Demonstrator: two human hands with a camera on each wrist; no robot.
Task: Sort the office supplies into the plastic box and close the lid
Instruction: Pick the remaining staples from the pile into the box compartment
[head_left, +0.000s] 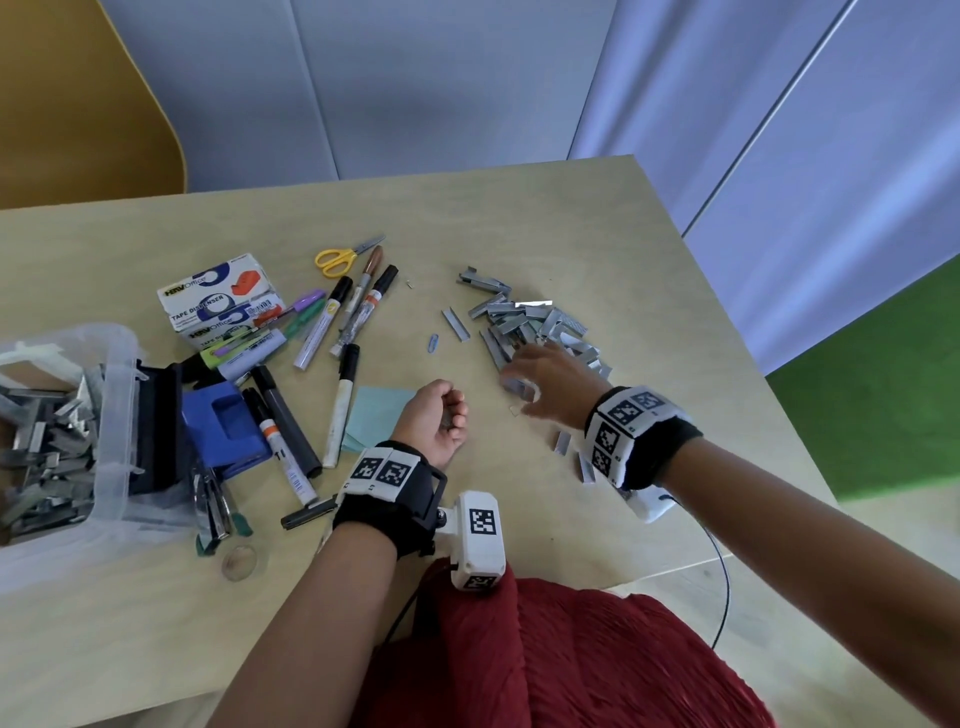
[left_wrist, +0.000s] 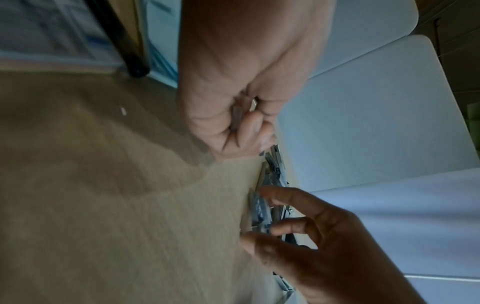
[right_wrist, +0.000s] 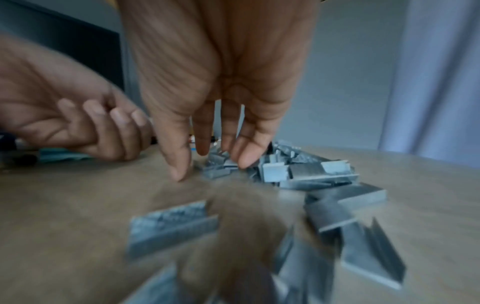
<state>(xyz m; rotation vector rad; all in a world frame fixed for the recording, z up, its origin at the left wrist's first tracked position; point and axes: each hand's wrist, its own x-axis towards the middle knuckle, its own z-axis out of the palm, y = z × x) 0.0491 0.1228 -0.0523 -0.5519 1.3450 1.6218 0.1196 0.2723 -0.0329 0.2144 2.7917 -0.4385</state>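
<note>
Two hands, one pile. Your right hand (head_left: 545, 382) is on the near-left edge of the heap of grey metal staple strips (head_left: 535, 325) on the pale wooden worktop (head_left: 597, 218). Fingers (right_wrist: 200, 131) point down, spread and nearly straight, tips touching the strips; the right wrist view shows nothing pinched yet, so that grip is loose and empty.

Your left hand (head_left: 436, 415) sits just left of the pile, fingers curled tight. The left wrist view shows a grey strip sticking out of the fist, so it holds at least one; how many, can't tell.

Key relation: the clear plastic box (head_left: 117, 415) is at the far left of the worktop, well apart from the pile, lid not seen on it, grey strips already inside. The pile lies to the right and slightly forward of both hands. Left hand is nearer the box, right hand nearer the pile. My read: right gathers, left carries across.

Strips lie at all angles, no common long axis, so scooping looks easier than pinching one by one. A few loose strips (head_left: 574, 454) sit near your right wrist, apart from the heap.

Markers (head_left: 343, 405) and a blue hole punch (head_left: 223, 421) lie between pile and box; carry over them.
</note>
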